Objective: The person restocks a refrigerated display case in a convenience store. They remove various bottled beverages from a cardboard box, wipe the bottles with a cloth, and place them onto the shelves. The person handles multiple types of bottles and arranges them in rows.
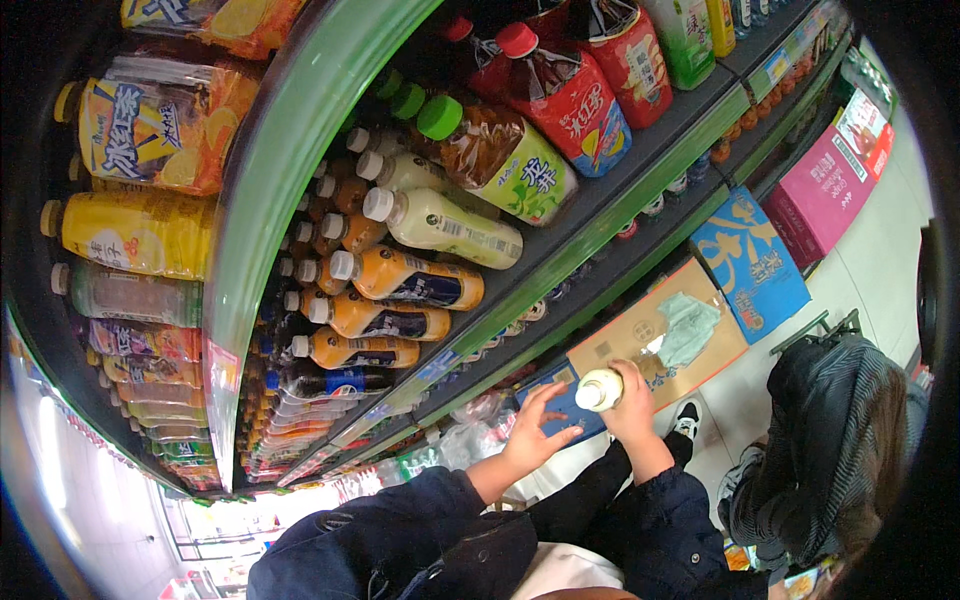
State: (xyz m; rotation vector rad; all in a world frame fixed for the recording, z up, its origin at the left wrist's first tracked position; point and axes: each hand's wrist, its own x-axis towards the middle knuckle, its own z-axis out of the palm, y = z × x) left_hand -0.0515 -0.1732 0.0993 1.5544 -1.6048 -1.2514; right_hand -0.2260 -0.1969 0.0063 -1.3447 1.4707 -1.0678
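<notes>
A small bottle with a white cap and pale yellow-green contents is in my right hand, its cap pointing up towards the camera. My left hand is beside the bottle on the left, fingers spread and curved, holding nothing. Beyond both hands, a green cloth lies on a tan cardboard carton. On the shelf to the upper left, a similar pale drink bottle with a white cap lies above several orange drink bottles.
Long store shelves with green edges run diagonally past me. A blue carton and a pink carton stand along their foot. Another person in dark clothes is close on the right. Plastic-wrapped bottles are low at left.
</notes>
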